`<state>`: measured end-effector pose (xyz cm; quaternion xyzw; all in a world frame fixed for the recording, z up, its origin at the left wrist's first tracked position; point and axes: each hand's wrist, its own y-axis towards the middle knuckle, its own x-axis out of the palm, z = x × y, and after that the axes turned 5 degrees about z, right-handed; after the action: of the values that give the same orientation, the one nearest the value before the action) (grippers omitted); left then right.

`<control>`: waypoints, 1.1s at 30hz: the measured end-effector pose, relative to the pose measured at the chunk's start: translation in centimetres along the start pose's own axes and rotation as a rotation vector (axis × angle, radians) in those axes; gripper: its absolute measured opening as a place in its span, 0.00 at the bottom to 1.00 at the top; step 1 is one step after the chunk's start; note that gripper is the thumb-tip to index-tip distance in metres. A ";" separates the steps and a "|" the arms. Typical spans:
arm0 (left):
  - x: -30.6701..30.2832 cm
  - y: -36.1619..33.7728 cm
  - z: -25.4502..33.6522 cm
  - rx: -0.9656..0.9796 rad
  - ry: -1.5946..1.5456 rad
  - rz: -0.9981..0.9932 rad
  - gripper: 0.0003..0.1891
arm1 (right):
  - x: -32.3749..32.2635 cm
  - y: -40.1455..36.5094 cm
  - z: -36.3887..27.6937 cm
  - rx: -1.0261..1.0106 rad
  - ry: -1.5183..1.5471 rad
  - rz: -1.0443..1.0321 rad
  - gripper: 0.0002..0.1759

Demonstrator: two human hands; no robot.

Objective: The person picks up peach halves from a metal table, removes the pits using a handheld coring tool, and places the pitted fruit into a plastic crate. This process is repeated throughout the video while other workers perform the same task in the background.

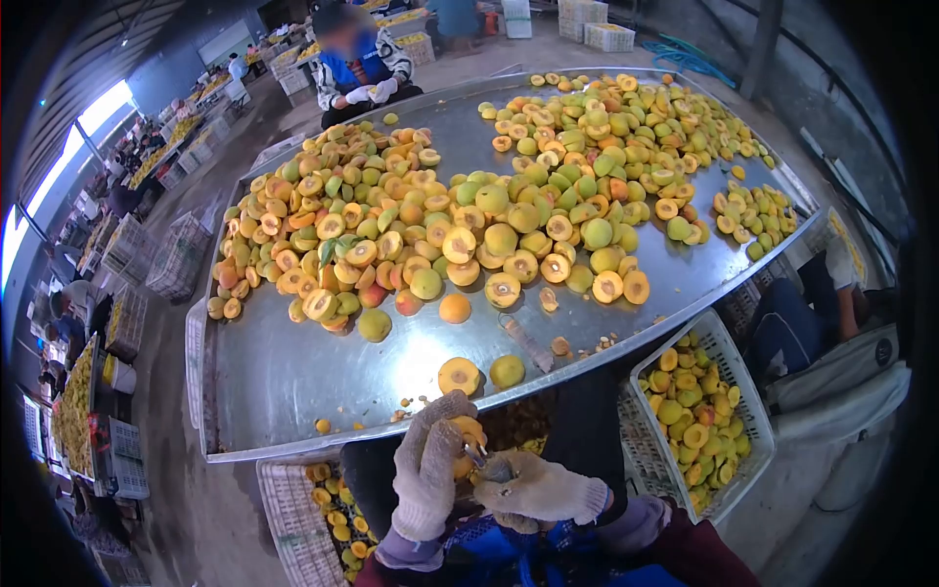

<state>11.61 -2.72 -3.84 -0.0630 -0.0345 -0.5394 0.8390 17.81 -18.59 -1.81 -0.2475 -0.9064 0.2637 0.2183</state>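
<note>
My left hand [423, 479], in a pale knitted glove, is closed around a yellow peach [470, 430] just off the table's near edge. In my right hand [548, 489], gloved the same way, is a small metal-tipped pitting tool [476, 453]. Its tip meets the peach; the fingers hide most of its handle. On the metal table [284, 382], a peach half [459, 376] and a greenish peach [507, 371] lie close beyond my hands. A second tool [528, 342] with a wrapped handle and wire loop rests farther in.
Heaped peaches [391, 225], whole and halved, cover much of the table. A crate of peach halves [699, 421] stands at right, another crate [284, 499] at lower left. A person [362, 68] sits across the table; another person's leg [787, 323] shows at right.
</note>
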 end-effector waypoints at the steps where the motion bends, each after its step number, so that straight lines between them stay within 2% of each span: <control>1: -0.1 0.0 -0.2 -0.002 -0.001 -0.005 0.21 | 0.1 0.1 0.4 0.001 0.003 0.005 0.17; 3: -0.3 0.0 -0.5 -0.114 -0.057 0.011 0.22 | 0.3 0.6 1.4 -0.027 0.017 0.036 0.17; 7: 0.0 -0.7 -0.6 -0.094 -0.014 0.012 0.20 | 0.0 0.3 0.5 -0.013 -0.012 -0.001 0.16; 9: 1.4 -1.8 -1.4 0.494 0.332 0.214 0.19 | -0.4 0.3 0.3 0.023 0.073 -0.130 0.16; 10: 1.1 -2.0 -1.1 0.681 0.599 0.191 0.20 | -0.4 0.3 0.5 0.025 0.078 -0.129 0.16; 13: 0.3 -1.0 -1.7 0.703 0.547 0.103 0.21 | -0.6 0.5 1.2 -0.046 0.204 -0.149 0.15; 14: -0.2 -0.5 -1.6 0.468 0.389 0.045 0.23 | -0.7 0.6 1.5 -0.041 0.204 -0.152 0.15; 15: -0.6 -0.6 -0.6 0.087 0.157 -0.004 0.24 | -0.8 0.7 1.7 -0.035 0.203 -0.156 0.14; 17: -1.6 0.4 -0.7 -0.254 -0.293 -0.138 0.27 | -0.9 -0.2 0.4 0.006 0.139 -0.125 0.15; 20: -1.5 0.0 -0.4 -0.156 -0.324 -0.241 0.33 | -1.3 -0.3 0.5 0.049 0.033 -0.072 0.16; 22: -1.1 -0.9 -0.2 -0.102 -0.358 -0.242 0.35 | -1.2 -0.2 1.0 0.056 -0.005 -0.053 0.15; 24: -1.8 -1.3 -1.5 -0.038 -0.366 -0.236 0.40 | -0.8 0.0 1.4 -0.035 -0.024 0.073 0.16; 25: -2.1 -1.3 -1.9 -0.036 -0.364 -0.228 0.40 | -0.5 0.2 2.0 -0.034 -0.027 0.066 0.16; 27: -2.0 -1.2 -1.6 -0.236 -0.575 -0.124 0.42 | 0.2 0.6 3.5 -0.660 -0.731 0.499 0.15; 28: -1.6 -1.0 -1.1 -0.315 -0.412 0.027 0.46 | 0.5 0.6 3.6 -0.663 -0.734 0.493 0.15; 29: -1.8 -1.0 -1.4 -0.313 -0.413 0.031 0.46 | 0.9 0.4 3.7 -0.633 -0.810 0.547 0.17; 31: -2.1 -0.7 -2.0 -0.192 -0.365 -0.034 0.46 | 1.1 0.4 3.8 -0.603 -0.885 0.606 0.19; 33: -2.3 -0.8 -1.7 -0.223 -0.381 -0.101 0.46 | 1.2 0.7 4.0 -0.662 -0.920 0.627 0.20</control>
<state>9.85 -1.22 -5.80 -0.2539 -0.1355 -0.5598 0.7770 15.03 -18.90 -4.95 -0.4166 -0.8254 0.1009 -0.3674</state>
